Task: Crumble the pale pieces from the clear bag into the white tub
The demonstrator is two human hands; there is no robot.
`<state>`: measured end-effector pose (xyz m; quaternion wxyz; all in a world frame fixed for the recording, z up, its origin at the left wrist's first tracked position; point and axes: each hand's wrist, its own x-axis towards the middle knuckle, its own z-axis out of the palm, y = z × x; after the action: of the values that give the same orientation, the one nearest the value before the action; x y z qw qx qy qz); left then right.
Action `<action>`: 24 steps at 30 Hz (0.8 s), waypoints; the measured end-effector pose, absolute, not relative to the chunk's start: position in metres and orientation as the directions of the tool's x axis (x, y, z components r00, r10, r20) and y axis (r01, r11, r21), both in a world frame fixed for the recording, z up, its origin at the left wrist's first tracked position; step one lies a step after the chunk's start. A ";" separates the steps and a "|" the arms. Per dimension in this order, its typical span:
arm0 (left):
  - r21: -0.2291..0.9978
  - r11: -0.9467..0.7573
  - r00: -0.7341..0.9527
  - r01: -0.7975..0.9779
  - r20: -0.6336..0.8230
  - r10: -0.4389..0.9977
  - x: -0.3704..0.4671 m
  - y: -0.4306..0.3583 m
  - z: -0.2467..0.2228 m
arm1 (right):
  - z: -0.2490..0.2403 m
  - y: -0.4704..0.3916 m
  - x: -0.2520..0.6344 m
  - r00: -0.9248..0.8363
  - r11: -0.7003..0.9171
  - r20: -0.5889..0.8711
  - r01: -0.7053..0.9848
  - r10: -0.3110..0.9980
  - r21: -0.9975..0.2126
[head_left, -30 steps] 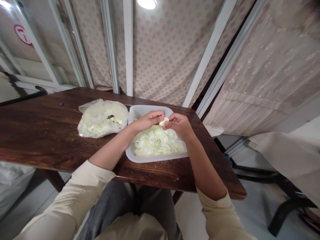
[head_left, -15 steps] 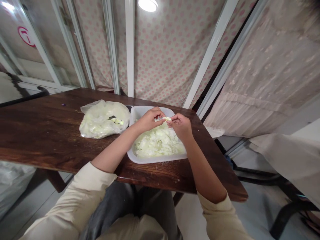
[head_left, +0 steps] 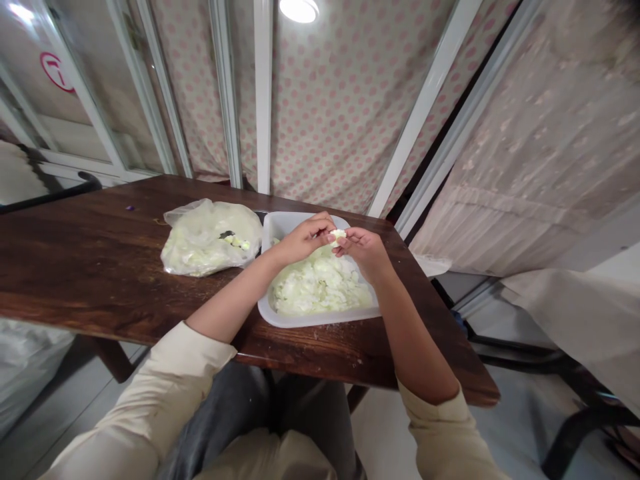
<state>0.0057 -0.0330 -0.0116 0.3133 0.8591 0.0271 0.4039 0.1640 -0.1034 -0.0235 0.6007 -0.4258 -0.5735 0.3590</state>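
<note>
A small, pale yellow-white piece with a ruffled edge (head_left: 339, 235) is pinched between the fingertips of both my hands. My left hand (head_left: 310, 238) closes on it from the left, thumb and fingers together. From the right, my right hand (head_left: 367, 250) grips its other side. Beneath them lies a white plastic tub (head_left: 300, 321), holding a heap of similar whitish-green pieces (head_left: 323, 285). My forearms partly cover the tub's sides. What exactly the pieces are is too small to tell.
A translucent plastic bag (head_left: 207, 237) of similar pale pieces lies left of the tub, a ragged hole in it. Both rest on a dark wooden table (head_left: 100, 260). Dotted curtains (head_left: 340, 113) hang behind, and a black chair frame (head_left: 565, 433) stands at right.
My hands have drawn slightly closer together around the small pale piece, which now sits more upright between the fingertips. The whole view has shifted a little.
</note>
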 end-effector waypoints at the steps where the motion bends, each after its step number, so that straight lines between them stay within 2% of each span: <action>1: 0.607 -0.757 0.700 -0.243 0.650 0.297 0.006 -0.033 -0.012 | -0.024 -0.104 0.164 0.051 0.372 0.375 0.057 0.926 -0.926; 4: 0.745 -0.577 0.772 -0.336 0.569 0.284 0.007 -0.035 -0.013 | -0.024 -0.105 0.163 -0.029 0.428 0.427 0.095 0.904 -0.899; 6: 0.783 -0.509 0.783 -0.356 0.547 0.294 0.008 -0.037 -0.013 | -0.023 -0.106 0.163 -0.020 0.499 0.502 0.137 0.865 -0.856; 10: 0.784 -0.546 0.779 -0.295 0.529 0.338 0.008 -0.040 -0.012 | -0.023 -0.106 0.163 -0.025 0.564 0.567 0.143 0.824 -0.813; 17: 0.745 -0.616 0.771 -0.255 0.542 0.335 0.006 -0.037 -0.011 | -0.025 -0.105 0.165 -0.112 0.548 0.541 0.037 0.833 -0.836; 24: 0.756 -0.637 0.773 -0.150 0.492 0.401 0.006 -0.036 -0.015 | -0.024 -0.101 0.167 0.040 0.472 0.495 0.243 0.868 -0.848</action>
<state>0.0061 -0.0359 -0.0154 0.4195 0.8430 0.0742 0.3285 0.1673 -0.1013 -0.0245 0.5745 -0.4359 -0.6371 0.2722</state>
